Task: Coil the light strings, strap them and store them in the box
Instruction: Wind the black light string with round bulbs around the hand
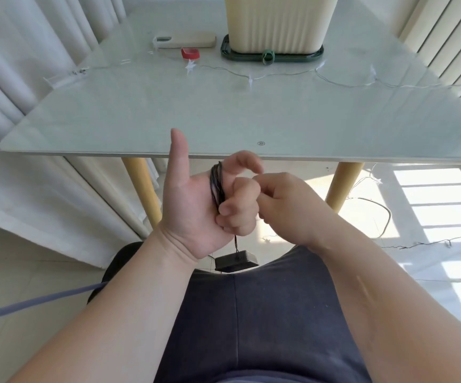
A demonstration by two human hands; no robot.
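The near half of the table point(168, 117) is left open, while the far side is crossed by a light string point(342, 84) and blocked by a cream box point(279, 23) and a phone point(187, 40). Below the edge, passage is narrowed by two legs point(143, 189) and a battery pack point(236, 261) hung from the black cord point(216, 186) wound on the left hand point(196, 205).

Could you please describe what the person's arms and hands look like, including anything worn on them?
Both arms are bare as far as the picture shows, with no sleeves in view. The left hand and the right hand wear no gloves, and no ring, watch or bracelet is visible. The right forearm has a faint, elongated streak on its upper side.
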